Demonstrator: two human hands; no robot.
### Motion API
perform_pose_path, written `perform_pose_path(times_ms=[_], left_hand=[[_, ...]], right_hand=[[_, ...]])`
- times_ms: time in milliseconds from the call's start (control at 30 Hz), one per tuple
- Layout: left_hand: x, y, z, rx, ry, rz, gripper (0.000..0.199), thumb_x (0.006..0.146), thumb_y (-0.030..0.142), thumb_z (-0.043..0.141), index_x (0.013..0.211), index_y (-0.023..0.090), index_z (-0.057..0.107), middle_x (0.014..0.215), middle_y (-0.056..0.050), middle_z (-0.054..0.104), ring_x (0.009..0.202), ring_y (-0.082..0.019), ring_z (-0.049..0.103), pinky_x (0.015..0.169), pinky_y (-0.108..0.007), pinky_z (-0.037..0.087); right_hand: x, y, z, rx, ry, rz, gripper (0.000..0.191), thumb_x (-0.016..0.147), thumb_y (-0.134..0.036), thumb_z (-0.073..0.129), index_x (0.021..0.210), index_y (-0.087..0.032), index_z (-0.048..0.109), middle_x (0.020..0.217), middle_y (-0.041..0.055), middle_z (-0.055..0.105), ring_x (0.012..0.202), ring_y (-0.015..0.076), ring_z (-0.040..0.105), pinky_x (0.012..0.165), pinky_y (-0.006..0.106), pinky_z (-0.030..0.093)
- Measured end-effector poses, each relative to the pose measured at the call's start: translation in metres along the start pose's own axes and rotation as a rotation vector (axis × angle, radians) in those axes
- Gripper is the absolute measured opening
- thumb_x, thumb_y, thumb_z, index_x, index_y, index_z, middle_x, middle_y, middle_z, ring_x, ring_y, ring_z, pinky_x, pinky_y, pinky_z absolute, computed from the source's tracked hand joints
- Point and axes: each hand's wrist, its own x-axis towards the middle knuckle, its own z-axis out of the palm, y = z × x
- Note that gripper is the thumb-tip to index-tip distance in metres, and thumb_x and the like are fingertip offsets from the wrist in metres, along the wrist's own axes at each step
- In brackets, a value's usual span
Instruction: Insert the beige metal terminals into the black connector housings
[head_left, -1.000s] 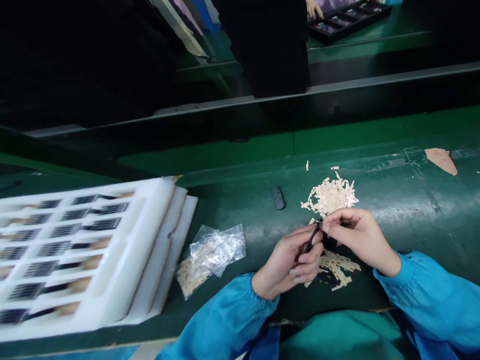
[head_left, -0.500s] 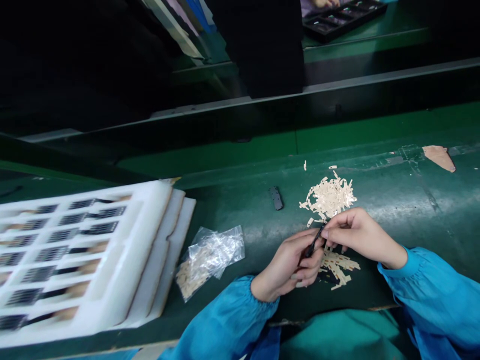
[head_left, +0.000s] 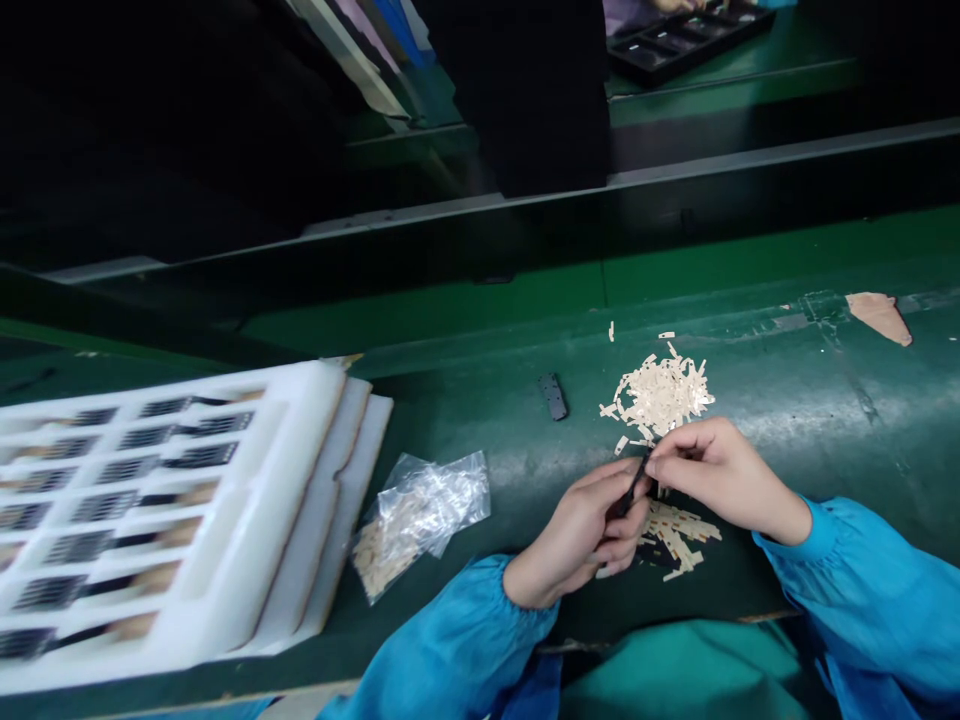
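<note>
L hand [head_left: 574, 530]: fingers clamped on blk part [head_left: 642, 470]
R hand [head_left: 724, 475]: fingertips pinched on far end
Near strips [head_left: 686, 532]: slip could drop it

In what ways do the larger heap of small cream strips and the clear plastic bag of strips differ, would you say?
The larger heap of cream strips lies loose and uncovered, while the clear plastic bag encloses its strips.
The heap looks matte, whereas the bag shines and wrinkles.
Both rest on the green table.
</note>
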Motion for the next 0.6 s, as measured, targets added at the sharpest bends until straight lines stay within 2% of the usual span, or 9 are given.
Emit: perform_pose_path(times_ms=[233, 400, 600], left_hand=[[-0.001, 0.000, 0.000, 0.004, -0.008, 0.009, 0.018, 0.098, 0.032, 0.049, 0.084, 0.021, 0.045, 0.048, 0.011, 0.033, 0.032, -0.005, 0.018, 0.033, -0.014, 0.026], [0.001, -0.002, 0.003, 0.013, 0.049, 0.058, 0.027, 0.101, 0.039, 0.051, 0.083, 0.020, 0.044, 0.051, 0.011, 0.033, 0.035, -0.004, 0.017, 0.035, -0.014, 0.029], [0.003, -0.005, 0.004, -0.012, 0.063, 0.099, 0.038, 0.096, 0.050, 0.062, 0.083, 0.021, 0.042, 0.053, 0.012, 0.033, 0.037, -0.003, 0.019, 0.036, -0.014, 0.028]], right_hand=[[-0.001, 0.012, 0.011, 0.038, 0.108, -0.047, 0.015, 0.076, -0.019, 0.061, 0.065, -0.017, 0.070, 0.059, -0.0005, 0.061, 0.059, 0.0157, 0.056, 0.061, 0.028, 0.044], [-0.001, 0.017, 0.015, 0.082, 0.202, -0.054, 0.015, 0.074, -0.020, 0.061, 0.060, -0.018, 0.067, 0.055, -0.0024, 0.054, 0.053, 0.0125, 0.045, 0.053, 0.026, 0.037], [0.002, 0.014, 0.014, 0.080, 0.205, -0.047, 0.018, 0.073, -0.023, 0.062, 0.056, -0.018, 0.061, 0.055, -0.0033, 0.048, 0.055, 0.0119, 0.040, 0.052, 0.025, 0.034]])
